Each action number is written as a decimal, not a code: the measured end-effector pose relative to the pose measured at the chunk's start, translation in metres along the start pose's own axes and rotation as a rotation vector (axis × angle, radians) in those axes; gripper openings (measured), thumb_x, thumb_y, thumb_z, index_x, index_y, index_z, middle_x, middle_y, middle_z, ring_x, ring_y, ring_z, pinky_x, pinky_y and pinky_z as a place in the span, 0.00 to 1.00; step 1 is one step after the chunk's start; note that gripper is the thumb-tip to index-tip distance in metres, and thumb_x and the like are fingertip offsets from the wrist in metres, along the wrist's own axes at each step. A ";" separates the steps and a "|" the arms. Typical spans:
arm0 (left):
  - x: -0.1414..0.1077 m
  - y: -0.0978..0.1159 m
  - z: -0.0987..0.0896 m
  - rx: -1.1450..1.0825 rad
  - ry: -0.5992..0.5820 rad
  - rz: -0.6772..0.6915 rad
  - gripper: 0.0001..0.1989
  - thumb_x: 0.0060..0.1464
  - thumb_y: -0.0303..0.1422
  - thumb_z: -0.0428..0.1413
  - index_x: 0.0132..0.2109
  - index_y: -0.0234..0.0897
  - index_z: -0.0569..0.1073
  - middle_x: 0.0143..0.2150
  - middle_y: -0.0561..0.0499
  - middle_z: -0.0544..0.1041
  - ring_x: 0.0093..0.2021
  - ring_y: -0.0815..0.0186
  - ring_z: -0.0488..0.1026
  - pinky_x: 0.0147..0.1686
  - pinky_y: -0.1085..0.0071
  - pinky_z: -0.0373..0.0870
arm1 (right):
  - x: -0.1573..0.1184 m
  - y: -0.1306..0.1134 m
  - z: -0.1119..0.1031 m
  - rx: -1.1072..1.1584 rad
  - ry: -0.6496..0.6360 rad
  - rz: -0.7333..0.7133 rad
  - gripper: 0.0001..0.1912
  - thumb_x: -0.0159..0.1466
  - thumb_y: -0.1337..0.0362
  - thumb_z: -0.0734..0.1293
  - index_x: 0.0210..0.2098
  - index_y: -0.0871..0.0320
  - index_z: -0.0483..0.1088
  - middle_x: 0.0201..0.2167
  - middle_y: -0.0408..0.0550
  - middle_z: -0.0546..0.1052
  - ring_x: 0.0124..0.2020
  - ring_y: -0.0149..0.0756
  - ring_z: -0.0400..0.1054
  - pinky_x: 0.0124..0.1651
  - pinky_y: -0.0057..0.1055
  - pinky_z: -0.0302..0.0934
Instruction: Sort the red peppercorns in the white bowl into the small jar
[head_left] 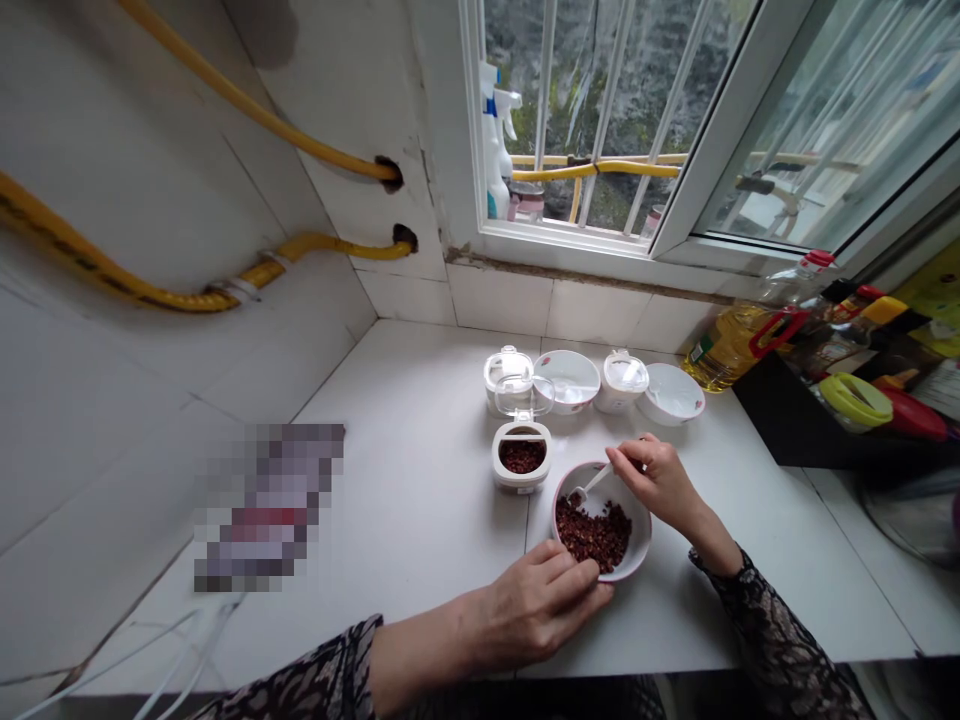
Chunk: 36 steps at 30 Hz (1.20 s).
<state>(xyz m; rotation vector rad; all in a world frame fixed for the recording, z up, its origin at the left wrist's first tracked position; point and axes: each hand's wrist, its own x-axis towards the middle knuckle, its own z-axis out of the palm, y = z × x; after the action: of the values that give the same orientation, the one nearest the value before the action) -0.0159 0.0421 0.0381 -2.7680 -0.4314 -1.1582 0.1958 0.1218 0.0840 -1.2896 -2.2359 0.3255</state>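
Note:
A white bowl (pixel 636 548) with a pink rim holds dark red dried bits (pixel 596 535), heaped toward its lower left side. My right hand (pixel 656 480) pinches the handle of a small white spoon (pixel 596 480), whose head is inside the bowl at the edge of the bits. At the bowl's near left side, my left hand (pixel 536 605) has its fingers closed on the rim. Just left and behind the bowl stands a white lidded container (pixel 521 480), its clear lid raised, with similar dark red bits inside.
Behind are two closed white containers (pixel 508 372) (pixel 625 378) and two white bowls (pixel 568 382) (pixel 673 394). An oil bottle (pixel 720 350) and a black rack (pixel 780 415) of condiments stand right. A blurred object (pixel 270 510) and white cables (pixel 184 650) lie left.

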 end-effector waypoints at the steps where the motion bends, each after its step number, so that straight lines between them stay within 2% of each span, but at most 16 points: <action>1: 0.000 0.000 0.000 -0.002 -0.003 0.000 0.09 0.64 0.24 0.50 0.47 0.27 0.73 0.40 0.44 0.72 0.31 0.67 0.65 0.34 0.69 0.67 | 0.000 0.001 -0.001 0.014 0.010 0.021 0.26 0.69 0.56 0.57 0.16 0.57 0.60 0.13 0.40 0.64 0.19 0.28 0.52 0.32 0.30 0.54; 6: 0.000 0.000 0.002 -0.030 0.020 -0.002 0.09 0.64 0.23 0.50 0.47 0.26 0.73 0.40 0.44 0.73 0.30 0.67 0.65 0.32 0.69 0.67 | -0.001 0.004 -0.004 0.082 0.042 0.104 0.25 0.68 0.54 0.59 0.17 0.57 0.63 0.15 0.43 0.68 0.21 0.30 0.58 0.31 0.30 0.53; 15: 0.001 0.000 0.000 -0.028 0.029 -0.011 0.10 0.64 0.23 0.48 0.46 0.26 0.74 0.39 0.44 0.73 0.30 0.67 0.65 0.33 0.69 0.67 | -0.002 0.007 0.000 0.233 0.011 0.217 0.26 0.67 0.50 0.59 0.17 0.57 0.61 0.15 0.42 0.64 0.20 0.30 0.57 0.26 0.28 0.51; 20: -0.002 0.000 0.003 -0.023 -0.002 0.003 0.09 0.63 0.23 0.51 0.47 0.26 0.73 0.40 0.43 0.72 0.31 0.67 0.66 0.33 0.68 0.67 | -0.001 0.007 -0.002 0.005 0.094 0.073 0.26 0.68 0.54 0.58 0.16 0.56 0.55 0.13 0.40 0.60 0.19 0.28 0.50 0.32 0.30 0.51; 25: -0.001 0.000 0.001 -0.003 -0.013 0.001 0.09 0.64 0.24 0.50 0.47 0.27 0.74 0.40 0.43 0.73 0.31 0.67 0.66 0.34 0.68 0.67 | -0.002 -0.001 -0.001 -0.027 -0.012 -0.011 0.26 0.69 0.57 0.57 0.16 0.57 0.56 0.13 0.40 0.61 0.20 0.29 0.51 0.33 0.30 0.51; 31: -0.003 0.000 0.002 -0.013 -0.013 0.002 0.09 0.64 0.24 0.51 0.48 0.26 0.73 0.40 0.43 0.72 0.31 0.67 0.66 0.33 0.68 0.67 | -0.003 0.000 -0.003 0.131 -0.073 0.098 0.26 0.68 0.55 0.58 0.15 0.57 0.56 0.13 0.40 0.59 0.20 0.28 0.51 0.29 0.29 0.50; 36: -0.004 0.001 0.004 -0.003 -0.025 0.006 0.09 0.63 0.24 0.52 0.48 0.26 0.72 0.40 0.43 0.72 0.32 0.67 0.67 0.34 0.68 0.68 | -0.003 0.002 -0.008 0.284 -0.036 0.237 0.25 0.66 0.50 0.60 0.17 0.58 0.62 0.15 0.41 0.61 0.20 0.29 0.53 0.24 0.28 0.48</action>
<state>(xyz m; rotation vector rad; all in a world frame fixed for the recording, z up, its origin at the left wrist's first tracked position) -0.0156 0.0416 0.0319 -2.7870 -0.4244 -1.1253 0.2031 0.1199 0.0886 -1.3993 -1.9791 0.7306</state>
